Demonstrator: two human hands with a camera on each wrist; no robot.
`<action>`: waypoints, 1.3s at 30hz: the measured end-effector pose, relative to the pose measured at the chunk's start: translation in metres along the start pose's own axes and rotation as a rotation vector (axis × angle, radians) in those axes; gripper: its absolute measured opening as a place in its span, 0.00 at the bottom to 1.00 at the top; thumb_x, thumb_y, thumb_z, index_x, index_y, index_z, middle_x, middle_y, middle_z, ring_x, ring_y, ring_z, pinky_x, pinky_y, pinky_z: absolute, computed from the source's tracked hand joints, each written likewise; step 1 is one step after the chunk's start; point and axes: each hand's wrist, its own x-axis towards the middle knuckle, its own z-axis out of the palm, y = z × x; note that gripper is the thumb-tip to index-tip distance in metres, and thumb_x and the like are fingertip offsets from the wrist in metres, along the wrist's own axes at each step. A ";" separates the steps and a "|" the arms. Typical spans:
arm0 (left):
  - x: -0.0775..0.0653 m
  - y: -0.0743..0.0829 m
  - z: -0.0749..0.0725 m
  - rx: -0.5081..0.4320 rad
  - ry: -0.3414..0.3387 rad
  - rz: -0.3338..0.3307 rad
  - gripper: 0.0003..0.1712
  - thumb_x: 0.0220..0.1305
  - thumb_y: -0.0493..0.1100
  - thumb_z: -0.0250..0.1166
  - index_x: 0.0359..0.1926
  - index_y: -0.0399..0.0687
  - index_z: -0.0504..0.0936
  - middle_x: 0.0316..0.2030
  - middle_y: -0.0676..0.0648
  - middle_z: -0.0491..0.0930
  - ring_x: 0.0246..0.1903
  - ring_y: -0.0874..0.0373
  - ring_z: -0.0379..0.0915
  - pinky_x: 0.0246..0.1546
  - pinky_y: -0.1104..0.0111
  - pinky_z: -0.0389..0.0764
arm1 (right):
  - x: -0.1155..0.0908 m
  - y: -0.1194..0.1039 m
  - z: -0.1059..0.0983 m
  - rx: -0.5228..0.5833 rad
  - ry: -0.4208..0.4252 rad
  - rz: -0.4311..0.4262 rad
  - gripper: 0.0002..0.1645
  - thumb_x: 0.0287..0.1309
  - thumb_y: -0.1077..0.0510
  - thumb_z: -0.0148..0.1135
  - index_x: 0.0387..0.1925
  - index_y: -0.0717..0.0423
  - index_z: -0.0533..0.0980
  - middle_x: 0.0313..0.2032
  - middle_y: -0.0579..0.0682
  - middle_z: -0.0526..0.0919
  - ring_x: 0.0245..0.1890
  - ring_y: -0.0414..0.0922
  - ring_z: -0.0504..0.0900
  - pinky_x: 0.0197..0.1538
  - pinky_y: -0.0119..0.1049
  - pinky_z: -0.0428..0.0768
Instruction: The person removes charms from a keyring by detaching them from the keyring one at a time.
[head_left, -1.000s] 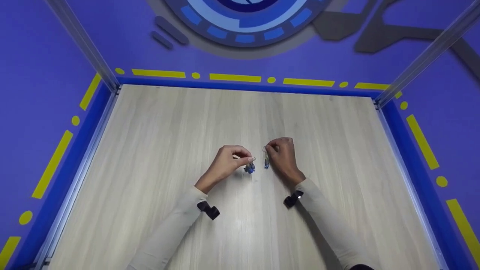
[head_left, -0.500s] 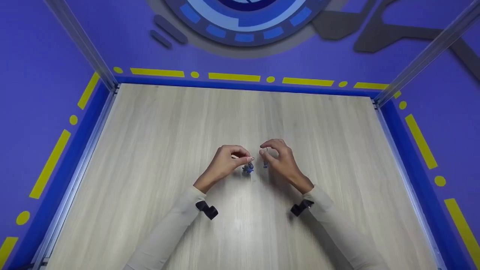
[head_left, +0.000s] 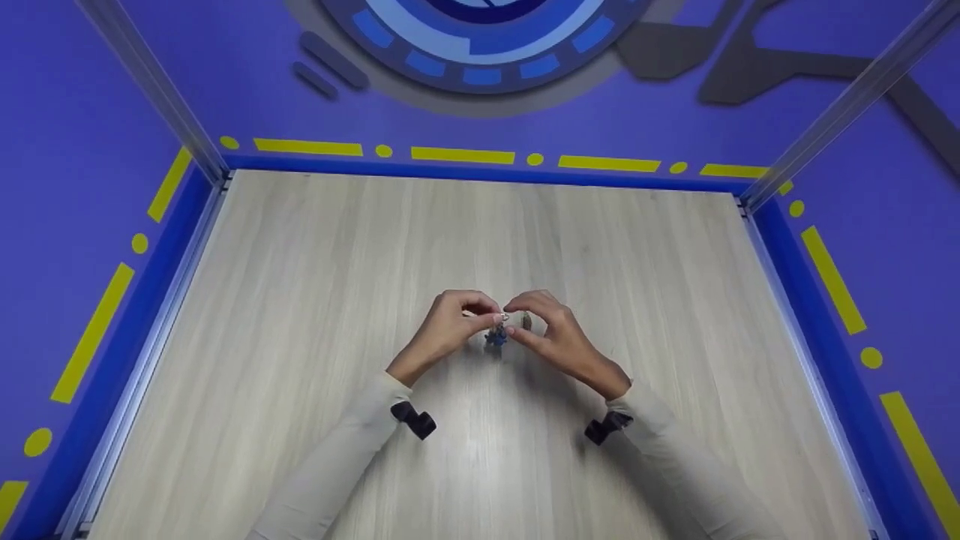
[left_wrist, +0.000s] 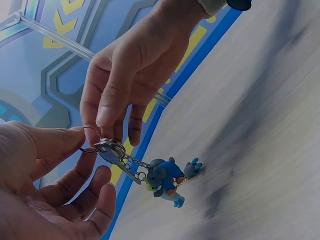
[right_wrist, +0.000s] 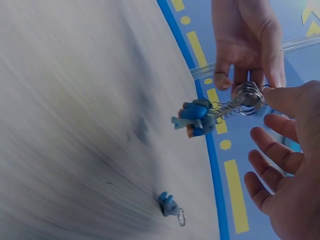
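My left hand (head_left: 484,309) pinches the metal ring (left_wrist: 111,147) of a keychain just above the wooden table (head_left: 337,262). A blue figure charm (left_wrist: 167,180) hangs from the ring on a short chain, also seen in the head view (head_left: 495,337) and right wrist view (right_wrist: 195,117). My right hand (head_left: 529,304) is right beside it. Its thumb tip touches the ring (right_wrist: 247,95), and its other fingers (right_wrist: 260,150) are spread and relaxed. A second, smaller blue charm (right_wrist: 169,205) with its own ring lies loose on the table below my right hand.
The table is bordered by a blue rim (head_left: 480,171) with yellow markings and by slanted metal posts (head_left: 150,82) at the back corners. Purple walls stand on three sides. A black wrist-camera mount (head_left: 416,420) sits on each forearm.
My right hand let go of the small charm it held and moved left to the ring in my left hand. The left hand stayed put.
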 end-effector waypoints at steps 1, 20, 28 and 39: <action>0.000 0.000 0.000 -0.006 -0.001 0.003 0.03 0.74 0.39 0.75 0.43 0.44 0.93 0.40 0.51 0.91 0.44 0.57 0.85 0.53 0.53 0.84 | 0.000 0.000 0.001 -0.005 -0.008 -0.003 0.15 0.69 0.61 0.77 0.55 0.53 0.87 0.54 0.50 0.89 0.60 0.54 0.83 0.66 0.54 0.77; -0.001 -0.001 0.001 -0.019 0.000 -0.009 0.02 0.73 0.39 0.75 0.42 0.47 0.94 0.41 0.52 0.91 0.43 0.55 0.85 0.44 0.65 0.83 | -0.008 0.003 0.006 0.020 0.062 0.001 0.14 0.67 0.67 0.77 0.52 0.58 0.85 0.47 0.50 0.90 0.48 0.52 0.88 0.53 0.57 0.84; -0.001 -0.001 0.001 -0.022 0.013 -0.024 0.03 0.74 0.39 0.75 0.43 0.44 0.94 0.40 0.52 0.91 0.42 0.57 0.84 0.43 0.65 0.82 | -0.008 -0.001 0.002 0.057 0.078 -0.058 0.19 0.60 0.76 0.76 0.52 0.67 0.84 0.42 0.57 0.89 0.42 0.56 0.88 0.48 0.54 0.87; -0.001 0.001 0.001 -0.026 0.025 -0.028 0.02 0.73 0.40 0.76 0.42 0.48 0.94 0.40 0.52 0.91 0.42 0.56 0.85 0.43 0.64 0.83 | -0.004 -0.006 -0.007 0.039 0.018 0.010 0.11 0.73 0.68 0.71 0.53 0.63 0.87 0.45 0.54 0.91 0.44 0.49 0.89 0.51 0.38 0.87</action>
